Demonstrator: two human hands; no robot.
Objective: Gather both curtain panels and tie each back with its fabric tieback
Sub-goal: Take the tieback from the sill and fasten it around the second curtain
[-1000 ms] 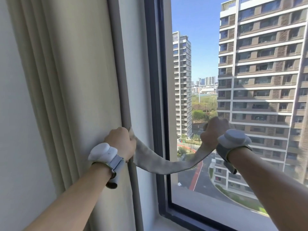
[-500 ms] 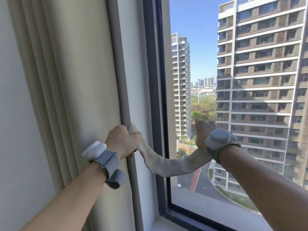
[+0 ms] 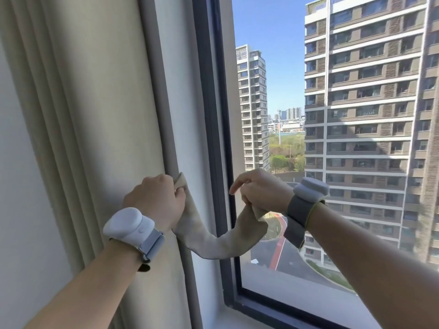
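Observation:
A beige curtain panel (image 3: pixel 90 115) hangs in folds at the left of the window. A beige fabric tieback (image 3: pixel 213 243) sags in a loop between my hands, in front of the panel's right edge. My left hand (image 3: pixel 156 200) is closed on one end of the tieback, pressed against the curtain's edge. My right hand (image 3: pixel 261 191) grips the other end in front of the window frame, its index finger stretched out to the left. Only this one panel is in view.
A dark window frame (image 3: pixel 213 138) runs upright just right of the curtain. A pale window sill (image 3: pixel 228 317) lies below. White wall (image 3: pixel 14 210) borders the curtain at the left. Tall apartment buildings (image 3: pixel 363 115) stand outside the glass.
My right hand has moved left toward the curtain, so the tieback hangs in a shorter, deeper loop. My left hand has stayed at the curtain's edge.

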